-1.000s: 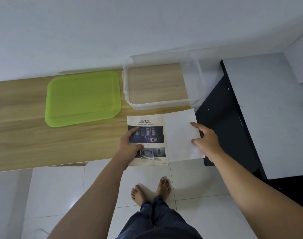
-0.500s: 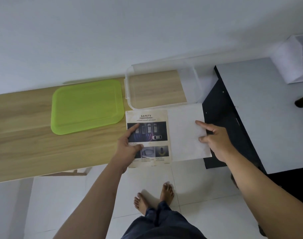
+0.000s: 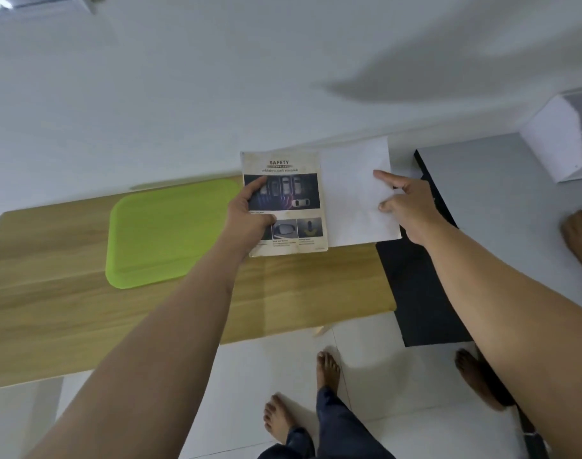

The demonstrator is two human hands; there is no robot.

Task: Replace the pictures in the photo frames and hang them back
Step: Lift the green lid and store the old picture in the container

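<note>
Page (image 3: 284, 207) upright, heading topmost; left hand (image 3: 250, 218) pinches it, right hand (image 3: 410, 207) seemingly pinches sheet (image 3: 352, 197).

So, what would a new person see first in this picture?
The printed SAFETY leaflet stands out, held up at centre by the left hand, beside a blank white sheet pinched by the right hand. Left of them, a lime-green lid lies on the wooden table.

A wooden table (image 3: 67, 293) runs from 9 o'clock to the middle, and a lime-green tray (image 3: 170, 233) lies flat on it at 9 o'clock, near the wall. At 3 o'clock a black unit (image 3: 415, 293) with a grey top stands just beside the table's end, bearing at 2 o'clock a white box (image 3: 561, 144), perhaps plastic. White floor tiles (image 3: 382, 376) show at 6 o'clock.
</note>
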